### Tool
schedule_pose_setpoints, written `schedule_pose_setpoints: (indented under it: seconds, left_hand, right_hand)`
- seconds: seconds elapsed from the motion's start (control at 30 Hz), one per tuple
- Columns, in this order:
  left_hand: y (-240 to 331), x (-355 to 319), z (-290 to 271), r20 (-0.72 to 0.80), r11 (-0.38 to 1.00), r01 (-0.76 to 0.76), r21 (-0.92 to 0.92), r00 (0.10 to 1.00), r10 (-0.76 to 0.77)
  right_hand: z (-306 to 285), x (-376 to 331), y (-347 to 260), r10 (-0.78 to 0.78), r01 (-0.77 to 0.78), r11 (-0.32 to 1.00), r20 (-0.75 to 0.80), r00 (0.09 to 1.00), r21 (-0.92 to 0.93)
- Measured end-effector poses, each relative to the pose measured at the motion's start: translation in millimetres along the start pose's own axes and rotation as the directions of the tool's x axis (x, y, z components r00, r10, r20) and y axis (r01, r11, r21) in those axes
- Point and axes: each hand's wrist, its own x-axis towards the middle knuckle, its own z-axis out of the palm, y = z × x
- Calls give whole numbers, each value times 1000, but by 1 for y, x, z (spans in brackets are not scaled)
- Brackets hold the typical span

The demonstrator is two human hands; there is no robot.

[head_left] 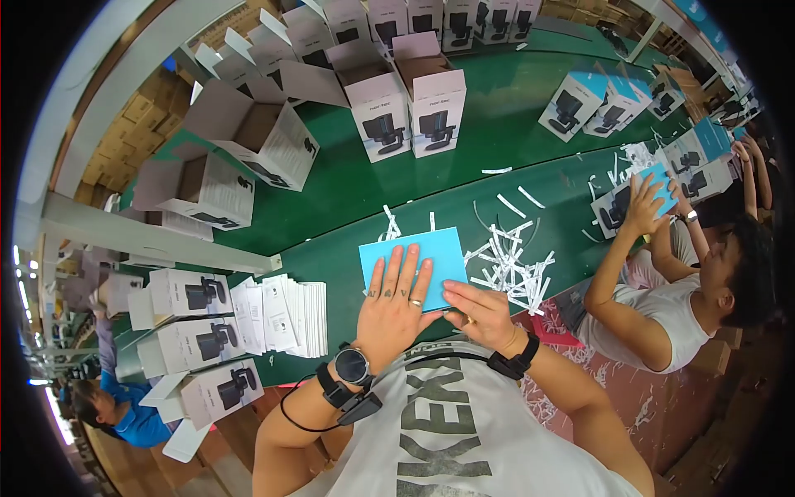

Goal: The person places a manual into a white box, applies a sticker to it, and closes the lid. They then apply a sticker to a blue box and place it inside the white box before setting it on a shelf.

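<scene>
A light blue box [422, 248] lies flat on the green table [331, 248] in front of me. My left hand [393, 305] presses flat on its near left part, fingers spread. My right hand [476, 313] rests at the box's near right corner, fingers curled against its edge. A pile of white paper strips [515, 263] lies just right of the box.
A stack of white leaflets [281, 316] and closed product boxes [199, 344] sit to my left. Open white cartons [406, 103] stand on the conveyor behind. A person [662, 306] to my right handles a blue box [638, 195]. Another person [116, 410] sits at far left.
</scene>
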Motion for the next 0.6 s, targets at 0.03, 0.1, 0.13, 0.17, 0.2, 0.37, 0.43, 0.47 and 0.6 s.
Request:
schedule_pose_setpoints:
  seconds: [0.03,0.1,0.13,0.17,0.2,0.37,0.43,0.47,0.6]
  left_hand:
    - [-4,1,-3,-5,1000,3,2,1000,-3]
    - [-20,6,-10,58,995,-85,-61,994,89]
    - [-23,6,-15,90,988,-125,-92,987,133]
    - [-21,3,-12,88,989,-117,-88,988,125]
    - [-20,2,-3,43,991,-120,-57,992,122]
    - [-27,11,-17,-4,985,-169,-30,986,169]
    - [-38,18,-25,14,981,-187,-46,982,188]
    - [-44,19,-27,30,989,-123,-78,992,125]
    - [-47,11,-28,55,993,23,-119,998,-16]
  right_hand:
    - [-3,3,1,-6,6,1000,1,1000,0]
    - [-10,9,7,-36,37,996,17,999,-83]
    - [-12,11,7,-51,53,991,25,998,-121]
    - [-12,11,5,-56,59,992,28,998,-115]
    - [-10,11,4,-36,36,994,0,999,-107]
    - [-10,8,12,12,-13,999,-21,1000,-37]
    - [-15,9,18,10,-10,1000,-1,1000,-9]
    - [-16,10,19,19,-19,1000,8,1000,12]
    - [-13,8,14,77,-79,991,20,997,106]
